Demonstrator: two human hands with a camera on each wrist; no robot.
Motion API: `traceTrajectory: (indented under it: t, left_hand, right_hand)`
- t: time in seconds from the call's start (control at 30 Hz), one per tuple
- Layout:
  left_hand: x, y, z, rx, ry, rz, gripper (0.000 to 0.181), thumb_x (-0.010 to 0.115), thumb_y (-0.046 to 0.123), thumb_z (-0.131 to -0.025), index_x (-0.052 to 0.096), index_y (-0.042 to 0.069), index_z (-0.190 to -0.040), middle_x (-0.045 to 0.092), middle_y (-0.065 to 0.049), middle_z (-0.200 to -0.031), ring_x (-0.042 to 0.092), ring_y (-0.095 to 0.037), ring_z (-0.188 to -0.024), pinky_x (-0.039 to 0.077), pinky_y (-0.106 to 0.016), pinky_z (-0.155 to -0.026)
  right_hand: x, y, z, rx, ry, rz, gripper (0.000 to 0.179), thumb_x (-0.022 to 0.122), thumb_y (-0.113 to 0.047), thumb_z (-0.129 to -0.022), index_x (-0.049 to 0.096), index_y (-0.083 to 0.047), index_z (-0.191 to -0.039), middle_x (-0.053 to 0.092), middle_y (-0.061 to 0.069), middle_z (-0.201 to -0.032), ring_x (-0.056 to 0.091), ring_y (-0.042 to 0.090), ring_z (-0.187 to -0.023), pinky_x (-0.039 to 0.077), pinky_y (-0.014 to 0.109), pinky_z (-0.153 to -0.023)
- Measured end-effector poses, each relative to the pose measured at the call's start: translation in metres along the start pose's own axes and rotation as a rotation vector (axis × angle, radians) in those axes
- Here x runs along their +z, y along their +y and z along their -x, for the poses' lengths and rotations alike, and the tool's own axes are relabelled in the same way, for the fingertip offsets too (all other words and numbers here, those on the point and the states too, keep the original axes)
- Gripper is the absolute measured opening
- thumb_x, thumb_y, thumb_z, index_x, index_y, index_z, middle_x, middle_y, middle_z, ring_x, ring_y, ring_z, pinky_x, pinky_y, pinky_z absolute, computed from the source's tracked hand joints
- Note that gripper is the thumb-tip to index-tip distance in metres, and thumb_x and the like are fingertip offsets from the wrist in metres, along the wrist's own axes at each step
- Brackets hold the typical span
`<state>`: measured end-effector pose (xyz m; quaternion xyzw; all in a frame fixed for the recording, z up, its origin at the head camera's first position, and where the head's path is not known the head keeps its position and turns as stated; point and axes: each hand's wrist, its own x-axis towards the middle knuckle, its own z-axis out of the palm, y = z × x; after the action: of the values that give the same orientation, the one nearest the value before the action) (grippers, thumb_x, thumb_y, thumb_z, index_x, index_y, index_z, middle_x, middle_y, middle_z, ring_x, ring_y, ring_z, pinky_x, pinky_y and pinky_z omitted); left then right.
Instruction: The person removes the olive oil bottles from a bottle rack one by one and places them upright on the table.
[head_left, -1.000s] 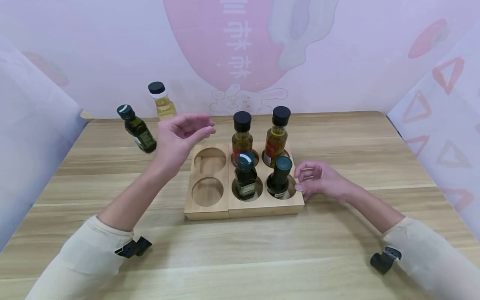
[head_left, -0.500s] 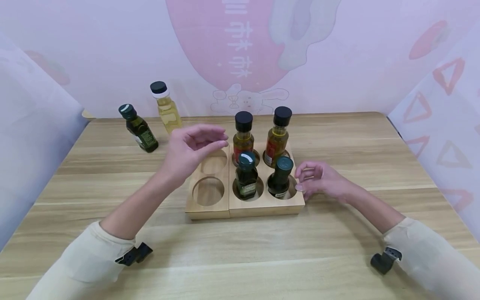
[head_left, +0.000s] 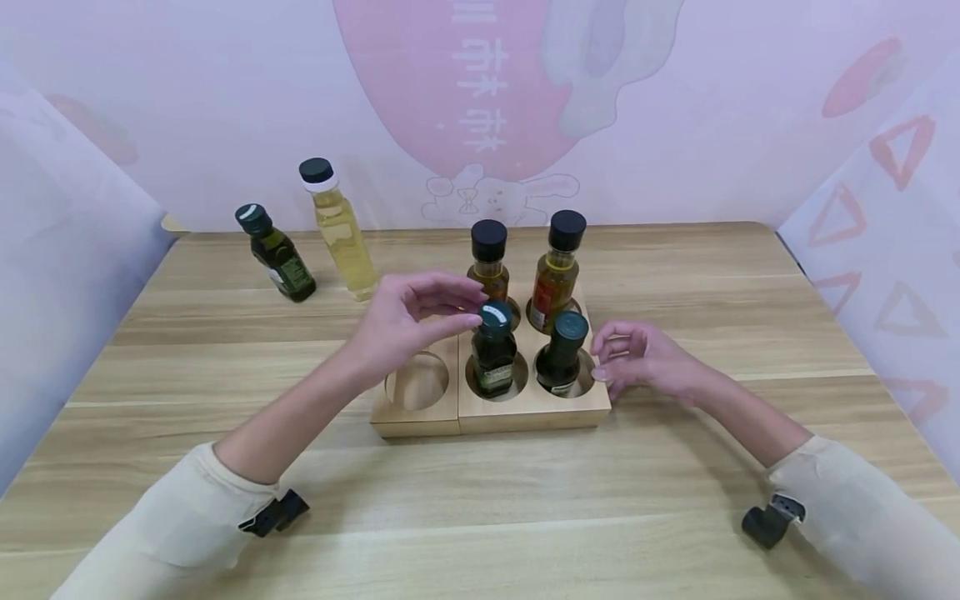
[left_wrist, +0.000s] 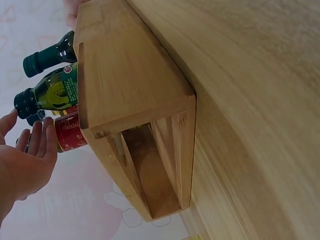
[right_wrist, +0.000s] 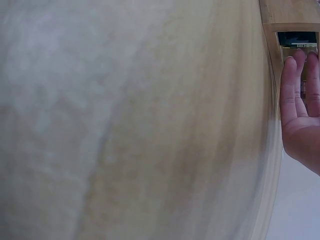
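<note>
My left hand point(head_left: 416, 321) reaches over the left part of a wooden bottle rack point(head_left: 525, 422), thumb and fingers spread right at the green cap of a dark green oil bottle point(head_left: 493, 367). In the left wrist view, that bottle's cap point(left_wrist: 24, 103) lies close to the thumb tip, with the fingers point(left_wrist: 50, 140) extended behind it. My right hand point(head_left: 648, 362) rests at the rack's right end. In the right wrist view, its fingers point(right_wrist: 288, 87) lie against the rack's open end. Beside the green bottle, a dark bottle point(head_left: 558, 360) leans in its round hole.
Two black-capped oil bottles with red labels, the right one point(head_left: 551, 296) fully visible, stand in the rack's back holes. A round hole point(head_left: 417, 382) shows at front left. On the table behind my left hand stand a tall pale-yellow oil bottle point(head_left: 345, 242) and a small green bottle point(head_left: 287, 268).
My left hand has moved right and nearer, from beside the yellow bottle across the rack to the green bottle's cap. My right hand stays at the rack's end.
</note>
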<state>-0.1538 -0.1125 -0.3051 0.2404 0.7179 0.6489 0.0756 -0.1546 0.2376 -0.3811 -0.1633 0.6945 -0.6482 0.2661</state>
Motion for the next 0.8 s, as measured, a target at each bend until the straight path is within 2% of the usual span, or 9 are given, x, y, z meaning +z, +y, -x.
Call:
traceTrajectory:
  t: [0.3, 0.57, 0.8]
  left_hand:
    - [0.006, -0.001, 0.001, -0.036, -0.051, -0.065, 0.039, 0.078, -0.003, -0.089, 0.069, -0.004, -0.127, 0.074, -0.014, -0.118, 0.072, -0.022, -0.105, 0.060, -0.033, -0.093]
    - [0.010, -0.003, -0.004, -0.003, -0.098, -0.107, 0.043, 0.080, -0.003, -0.088, 0.069, -0.003, -0.129, 0.074, -0.013, -0.119, 0.071, -0.023, -0.107, 0.055, -0.048, -0.102]
    - [0.012, -0.003, -0.005, 0.016, -0.103, -0.118, 0.042, 0.080, -0.004, -0.088, 0.069, -0.004, -0.128, 0.074, -0.014, -0.119, 0.072, -0.022, -0.107, 0.058, -0.041, -0.098]
  right_hand:
    - [0.000, 0.000, 0.000, 0.000, 0.002, -0.003, 0.022, 0.070, 0.007, -0.089, 0.061, -0.009, -0.101, 0.064, 0.000, -0.081, 0.066, 0.018, -0.070, 0.064, 0.037, -0.066]
    - [0.000, -0.001, 0.000, -0.001, 0.002, 0.000, 0.023, 0.070, 0.007, -0.088, 0.062, -0.011, -0.100, 0.064, 0.001, -0.081, 0.066, 0.019, -0.070, 0.064, 0.037, -0.066]
    - [0.000, -0.002, 0.000, 0.006, 0.010, 0.005, 0.023, 0.071, 0.007, -0.088, 0.061, -0.010, -0.101, 0.064, 0.001, -0.081, 0.066, 0.019, -0.071, 0.064, 0.038, -0.067]
